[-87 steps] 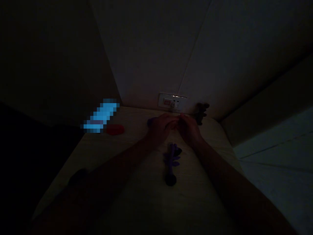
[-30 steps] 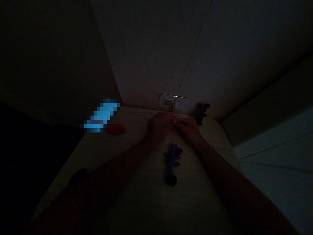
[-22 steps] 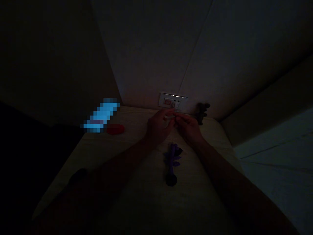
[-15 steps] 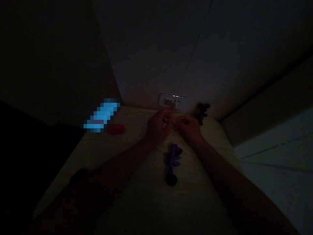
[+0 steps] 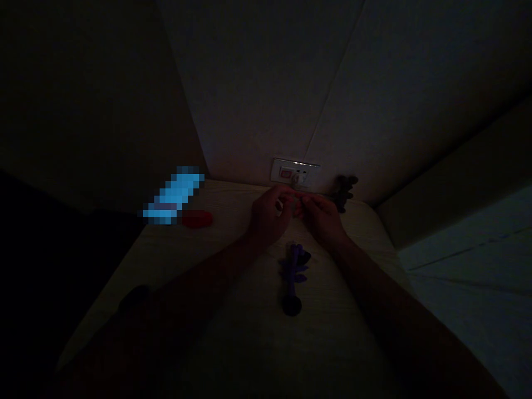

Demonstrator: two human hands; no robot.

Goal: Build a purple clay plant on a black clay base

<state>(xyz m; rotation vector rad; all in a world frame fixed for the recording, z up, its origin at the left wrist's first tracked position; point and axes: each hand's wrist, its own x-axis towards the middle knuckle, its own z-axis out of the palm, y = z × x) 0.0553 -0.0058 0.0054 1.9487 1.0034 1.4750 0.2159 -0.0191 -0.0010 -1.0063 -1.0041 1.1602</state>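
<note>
In dim light, my left hand (image 5: 271, 215) and my right hand (image 5: 322, 215) meet over the far part of the wooden tabletop (image 5: 233, 310), just below a wall socket. Both hands are closed, with thumbs and fingers pinched together at the fingertips. Whatever lies between them is too small and dark to make out. Nearer to me, between my forearms, lies a purple figure (image 5: 292, 277) with a round black end and leaf-like side pieces. Close behind my right hand is a dark, knobbly figure (image 5: 344, 194) by the wall.
The wall socket (image 5: 295, 172) has a red switch and a plug in it. At the left lie a glowing, pixelated screen (image 5: 174, 197) and a red oval object (image 5: 197, 219). A dark rounded object (image 5: 133, 297) sits beside my left forearm. A pale panelled surface (image 5: 469, 266) rises at the right.
My right hand's fingers have shifted slightly and drawn in against the left fingertips. My left hand and the objects on the table stay in place.
</note>
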